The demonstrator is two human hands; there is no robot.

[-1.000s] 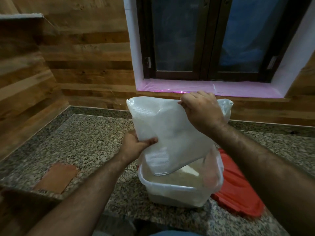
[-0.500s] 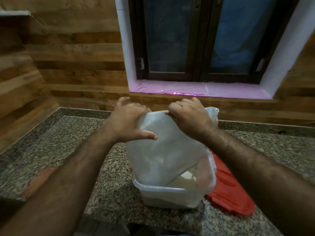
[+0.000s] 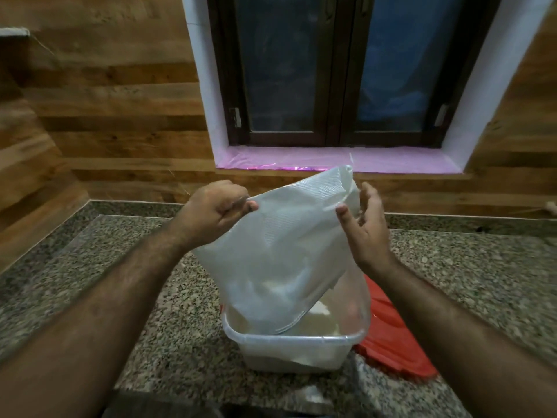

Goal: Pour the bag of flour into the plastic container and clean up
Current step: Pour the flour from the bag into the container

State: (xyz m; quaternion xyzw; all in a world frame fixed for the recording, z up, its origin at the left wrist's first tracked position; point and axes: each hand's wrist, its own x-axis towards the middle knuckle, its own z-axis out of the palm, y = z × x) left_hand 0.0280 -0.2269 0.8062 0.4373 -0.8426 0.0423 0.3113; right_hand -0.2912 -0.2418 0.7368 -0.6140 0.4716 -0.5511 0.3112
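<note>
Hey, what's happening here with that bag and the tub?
A person is emptying a flour bag into a clear plastic container on the granite counter. The left hand pinches the bag's upper corner; the right hand is open beside it. The bag's mouth hangs inside the container. A red lid lies beside it.

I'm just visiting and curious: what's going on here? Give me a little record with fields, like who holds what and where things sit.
bag: white woven flour bag, upended, open mouth down inside the container
left hand: left hand pinches the bag's upper corner
right hand: right hand fingers relaxed and spread beside the bag's upper right edge, not gripping it
container: clear plastic container on the countertop, flour visible inside
lid: red lid lying on the counter, right of the container
surface: speckled granite countertop
backdrop: window with a pink-covered sill
</note>
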